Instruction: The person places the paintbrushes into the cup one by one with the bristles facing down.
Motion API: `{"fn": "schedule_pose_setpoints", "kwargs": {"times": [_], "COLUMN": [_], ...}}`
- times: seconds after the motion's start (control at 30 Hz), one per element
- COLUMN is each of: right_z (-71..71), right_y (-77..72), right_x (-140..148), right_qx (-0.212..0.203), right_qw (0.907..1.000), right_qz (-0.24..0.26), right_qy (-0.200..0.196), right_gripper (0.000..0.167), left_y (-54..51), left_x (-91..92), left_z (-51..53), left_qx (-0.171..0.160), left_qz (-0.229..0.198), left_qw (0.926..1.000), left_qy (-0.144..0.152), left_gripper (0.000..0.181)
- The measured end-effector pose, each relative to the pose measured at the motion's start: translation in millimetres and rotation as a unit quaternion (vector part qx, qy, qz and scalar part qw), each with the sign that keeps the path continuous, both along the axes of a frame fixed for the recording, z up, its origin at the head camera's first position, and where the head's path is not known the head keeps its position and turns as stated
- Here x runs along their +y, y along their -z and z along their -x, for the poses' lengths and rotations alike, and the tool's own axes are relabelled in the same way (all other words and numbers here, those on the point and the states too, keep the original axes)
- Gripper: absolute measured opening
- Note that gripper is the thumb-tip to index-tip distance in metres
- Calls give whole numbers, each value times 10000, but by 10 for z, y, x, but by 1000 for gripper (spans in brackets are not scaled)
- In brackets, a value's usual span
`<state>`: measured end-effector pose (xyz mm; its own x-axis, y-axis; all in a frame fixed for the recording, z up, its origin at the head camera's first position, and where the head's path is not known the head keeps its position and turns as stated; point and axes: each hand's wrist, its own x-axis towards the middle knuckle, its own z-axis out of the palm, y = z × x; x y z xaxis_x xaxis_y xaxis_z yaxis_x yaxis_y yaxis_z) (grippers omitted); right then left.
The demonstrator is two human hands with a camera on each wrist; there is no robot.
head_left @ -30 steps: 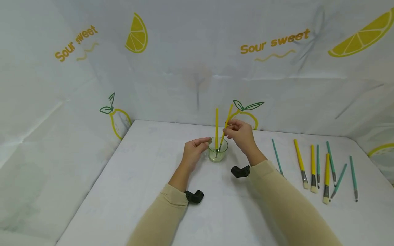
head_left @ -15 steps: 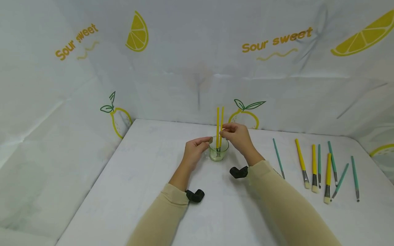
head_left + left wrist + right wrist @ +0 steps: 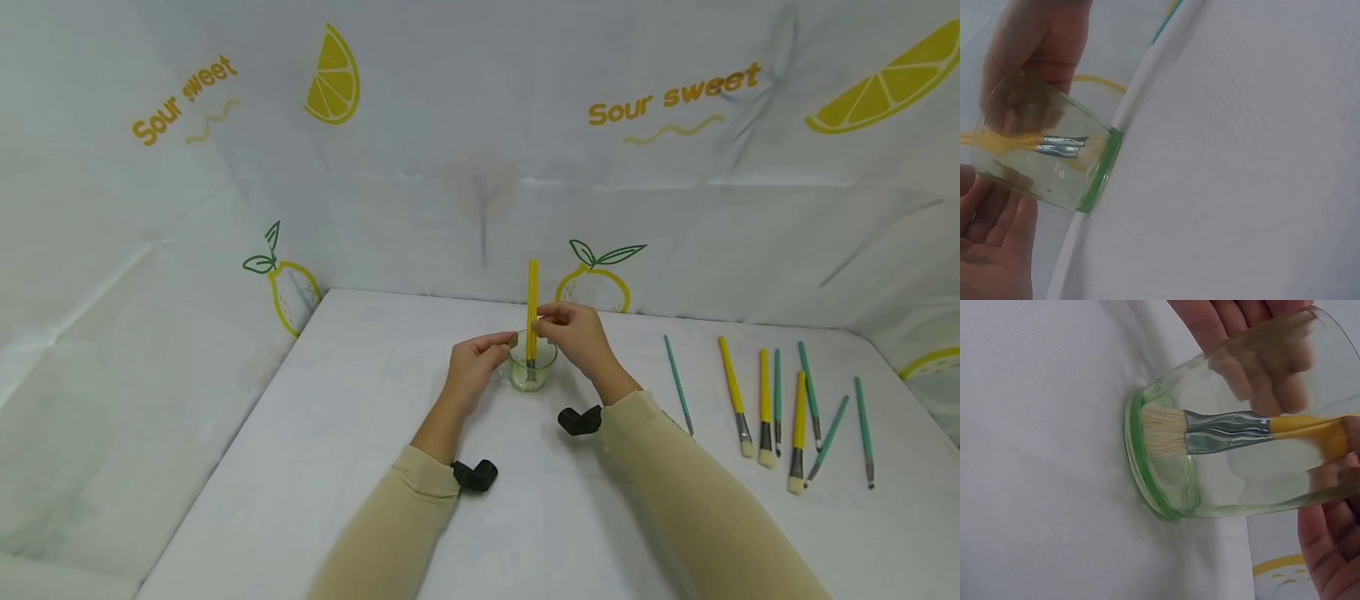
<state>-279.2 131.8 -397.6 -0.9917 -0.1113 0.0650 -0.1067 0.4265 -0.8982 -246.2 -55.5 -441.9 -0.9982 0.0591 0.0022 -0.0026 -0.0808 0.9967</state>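
Note:
A clear, green-tinted glass [image 3: 519,375] stands upright on the white tabletop. Inside it are two yellow-handled paintbrushes [image 3: 532,287], bristles down and handles side by side; the right wrist view shows their pale bristles [image 3: 1165,431] near the glass's bottom. My left hand [image 3: 472,367] holds the glass at the left of its rim, thumb and fingers close to the edge. My right hand [image 3: 579,333] pinches one yellow paintbrush handle just above the rim, from the right. In the left wrist view the glass wall partly blurs the fingers behind it.
On the right of the table lie more paintbrushes: several teal ones, such as a thin teal paintbrush [image 3: 678,383], and thicker yellow ones, such as a yellow paintbrush [image 3: 798,429]. A white cloth backdrop [image 3: 420,208] with lemon prints rises behind the table.
My right hand has moved slightly left, bringing its paintbrush from a rightward slant to upright against the other one. My left hand has stayed at the glass.

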Motion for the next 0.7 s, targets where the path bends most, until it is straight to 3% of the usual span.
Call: {"fn": "schedule_pose_setpoints", "kwargs": {"times": [0.47, 0.7], "right_z": [-27, -65], "right_y": [-2, -61], "right_x": [29, 179], "right_qx": [-189, 137], "right_qw": [9991, 9972], "right_qz": [384, 665], "right_qy": [36, 321], "right_gripper": [35, 37], "left_y": [10, -4], "left_x": [-6, -3], "left_z": [8, -9], "left_qx": [7, 18], "left_qz": [-13, 1], "left_qw": [10000, 10000], "left_qy": [-14, 16], "left_gripper": [26, 25]}}
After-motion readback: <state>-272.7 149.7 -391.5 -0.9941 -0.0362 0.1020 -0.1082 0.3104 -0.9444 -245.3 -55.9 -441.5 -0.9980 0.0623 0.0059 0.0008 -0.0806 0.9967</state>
